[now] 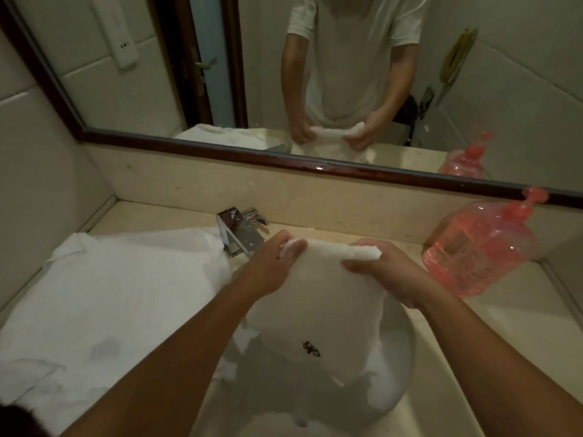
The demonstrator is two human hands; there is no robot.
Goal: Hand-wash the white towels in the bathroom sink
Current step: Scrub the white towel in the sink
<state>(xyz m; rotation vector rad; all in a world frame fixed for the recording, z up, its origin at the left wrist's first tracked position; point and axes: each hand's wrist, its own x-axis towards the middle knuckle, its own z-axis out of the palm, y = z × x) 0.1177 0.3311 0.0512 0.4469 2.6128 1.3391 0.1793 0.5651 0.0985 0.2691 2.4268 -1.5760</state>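
Mirror (220, 150), dark wood frame, runs along the back wall. Beige surface (520, 326) hemmed by walls left and right; bare strip between basin and bag. One white towel (126, 294) lies spread over the left side, reaching the sink (407, 348) rim. Second white towel (321, 294) hangs over the basin, lower end down inside it. Pink plastic bag (479, 257) sits back right, contents unreadable. Chrome faucet (239, 231) behind. Left hand (271, 266) and right hand (391, 272) both clench the hanging towel's bunched top edge. Small dark embroidered mark (311, 349), illegible.
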